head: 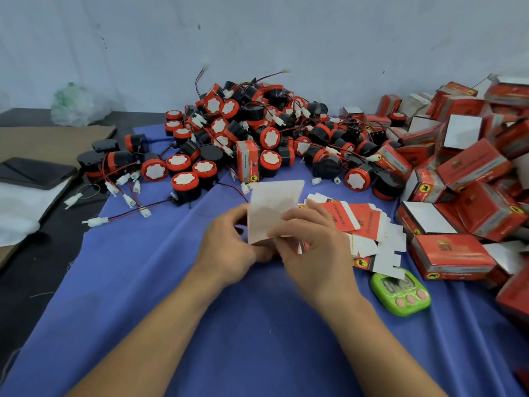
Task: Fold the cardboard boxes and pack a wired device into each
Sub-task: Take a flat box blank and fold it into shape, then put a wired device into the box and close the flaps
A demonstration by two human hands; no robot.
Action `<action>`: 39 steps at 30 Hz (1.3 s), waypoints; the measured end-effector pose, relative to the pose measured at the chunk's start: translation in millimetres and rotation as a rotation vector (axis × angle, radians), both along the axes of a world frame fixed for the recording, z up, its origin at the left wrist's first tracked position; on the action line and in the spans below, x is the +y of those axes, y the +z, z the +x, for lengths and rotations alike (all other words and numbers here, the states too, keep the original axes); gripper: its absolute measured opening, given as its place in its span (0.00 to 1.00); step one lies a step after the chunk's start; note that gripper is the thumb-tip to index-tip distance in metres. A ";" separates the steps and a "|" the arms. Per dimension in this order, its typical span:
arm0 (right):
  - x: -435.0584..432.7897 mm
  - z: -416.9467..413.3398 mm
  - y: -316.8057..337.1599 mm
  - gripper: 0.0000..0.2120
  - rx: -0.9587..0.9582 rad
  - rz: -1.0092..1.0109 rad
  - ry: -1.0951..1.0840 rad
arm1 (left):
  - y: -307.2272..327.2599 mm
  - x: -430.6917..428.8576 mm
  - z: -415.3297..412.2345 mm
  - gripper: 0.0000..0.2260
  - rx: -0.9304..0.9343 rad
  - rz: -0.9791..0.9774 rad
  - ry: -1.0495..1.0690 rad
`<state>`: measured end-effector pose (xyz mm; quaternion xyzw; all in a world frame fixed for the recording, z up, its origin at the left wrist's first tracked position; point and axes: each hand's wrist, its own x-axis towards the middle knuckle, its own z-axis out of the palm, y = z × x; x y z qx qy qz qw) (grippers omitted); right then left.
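Observation:
Both hands hold one flat cardboard box blank [272, 207] upright over the blue cloth, its white inner side facing me. My left hand [229, 239] grips its lower left edge. My right hand [312, 239] pinches its right side, fingers curled over the card. A fanned stack of flat red-and-white blanks [363, 224] lies just right of my hands. A big heap of black-and-red round wired devices [257, 133] with white plugs fills the far middle of the cloth. One folded red box [247, 160] stands upright at the heap's front.
Many folded red boxes [463, 179] are piled along the right side. A green digital timer [400, 292] lies near my right forearm. At left are brown cardboard [43, 138], a black flat object [31, 171], white foam and a plastic bag [77, 106]. A wall stands behind.

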<state>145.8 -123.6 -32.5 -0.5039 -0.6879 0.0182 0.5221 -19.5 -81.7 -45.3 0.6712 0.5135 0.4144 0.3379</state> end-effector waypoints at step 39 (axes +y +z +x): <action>85.3 35.0 90.4 0.16 0.201 -0.514 0.022 | 5.0 19.6 -15.9 0.25 0.147 -0.187 0.178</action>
